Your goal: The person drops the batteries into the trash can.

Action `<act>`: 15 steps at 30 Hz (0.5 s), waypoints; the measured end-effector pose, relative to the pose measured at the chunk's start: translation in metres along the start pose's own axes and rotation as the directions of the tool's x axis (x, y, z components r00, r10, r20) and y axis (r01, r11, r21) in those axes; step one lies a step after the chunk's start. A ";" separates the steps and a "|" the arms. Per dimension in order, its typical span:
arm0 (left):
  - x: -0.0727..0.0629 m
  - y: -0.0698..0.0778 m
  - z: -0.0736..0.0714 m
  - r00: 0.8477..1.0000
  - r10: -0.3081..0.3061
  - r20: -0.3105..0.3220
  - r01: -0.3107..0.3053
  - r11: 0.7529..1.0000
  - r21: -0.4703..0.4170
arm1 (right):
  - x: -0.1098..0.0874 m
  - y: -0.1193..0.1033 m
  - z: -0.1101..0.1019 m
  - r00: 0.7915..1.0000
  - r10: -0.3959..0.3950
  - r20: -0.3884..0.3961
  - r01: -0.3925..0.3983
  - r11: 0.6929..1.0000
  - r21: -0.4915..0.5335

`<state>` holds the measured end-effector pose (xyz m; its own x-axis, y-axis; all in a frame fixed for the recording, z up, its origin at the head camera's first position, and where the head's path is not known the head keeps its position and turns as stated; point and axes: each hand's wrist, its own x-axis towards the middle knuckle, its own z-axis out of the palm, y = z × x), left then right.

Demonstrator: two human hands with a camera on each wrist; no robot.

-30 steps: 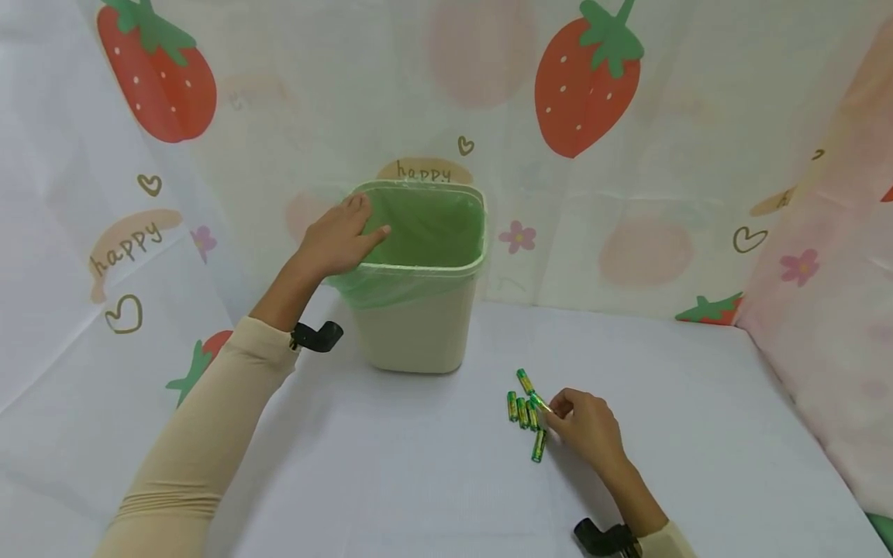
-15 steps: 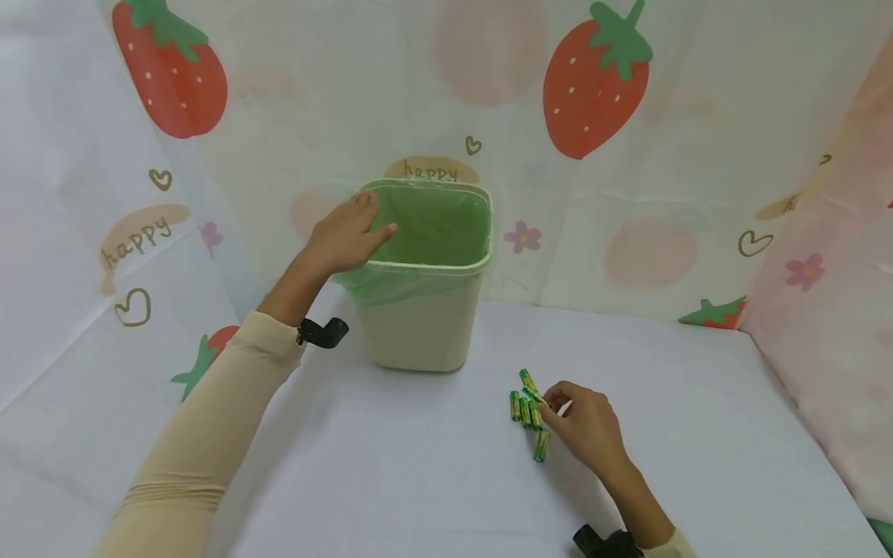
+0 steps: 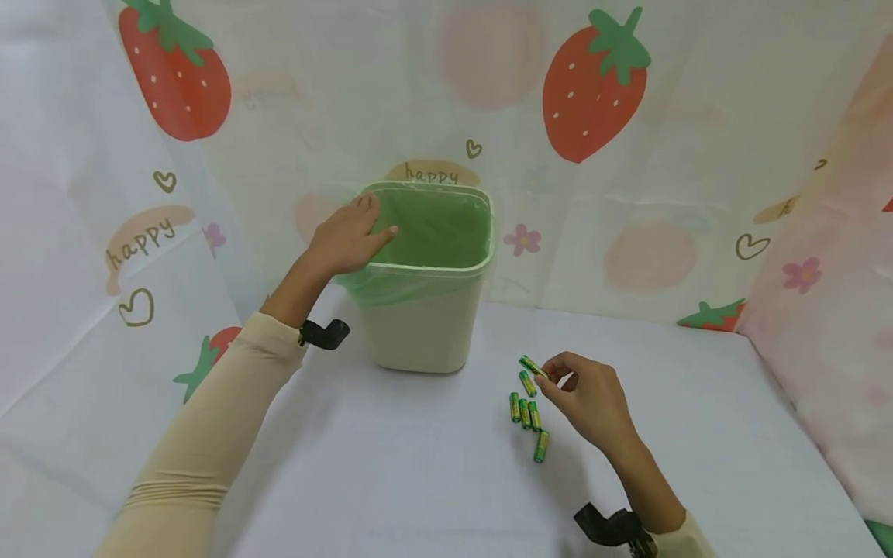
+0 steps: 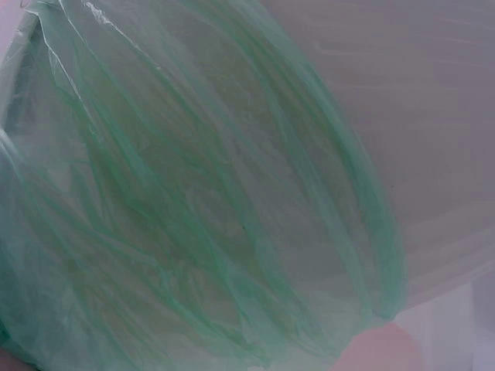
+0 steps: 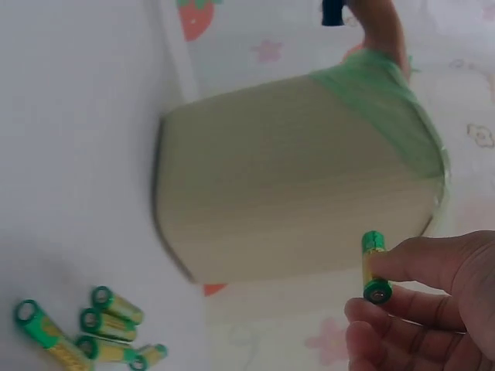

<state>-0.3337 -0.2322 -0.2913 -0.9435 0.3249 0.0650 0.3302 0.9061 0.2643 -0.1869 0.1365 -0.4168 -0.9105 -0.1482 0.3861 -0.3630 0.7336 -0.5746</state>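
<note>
While a battery (image 3: 532,365) is pinched by the right hand (image 3: 587,397), the bin (image 3: 421,333) is touched by the left hand (image 3: 347,237), grip unclear; the far cloth (image 3: 370,77) is printed "happy".

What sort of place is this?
Perhaps a makeshift filming or demonstration corner: strawberry-print sheets screen the back and sides of a white surface, a bin stands on it, and black gadgets sit at the person's wrists.

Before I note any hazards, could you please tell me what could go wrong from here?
The held battery could slip, as the right hand only pinches it. The loose batteries lie on their sides, so a nudge might roll them. The wrinkled green liner hangs down outside the bin, and the left hand there might pull it askew.
</note>
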 end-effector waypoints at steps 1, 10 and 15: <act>0.000 0.000 0.000 1.000 0.001 0.001 -0.001 1.000 0.002 | 0.002 -0.002 -0.002 1.000 -0.005 0.001 0.005 1.000 -0.003; 0.002 0.001 -0.002 1.000 0.020 0.001 -0.020 1.000 0.018 | 0.022 -0.025 -0.028 0.996 -0.084 -0.015 0.084 0.996 -0.029; 0.001 0.000 -0.001 1.000 0.003 0.010 -0.003 1.000 0.010 | 0.036 -0.040 -0.039 0.990 -0.139 -0.016 0.138 0.989 -0.043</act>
<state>-0.3344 -0.2320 -0.2898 -0.9423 0.3299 0.0561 0.3330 0.9079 0.2545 -0.1975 0.1279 -0.3517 -0.8478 -0.2382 0.4738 -0.4767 0.7338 -0.4840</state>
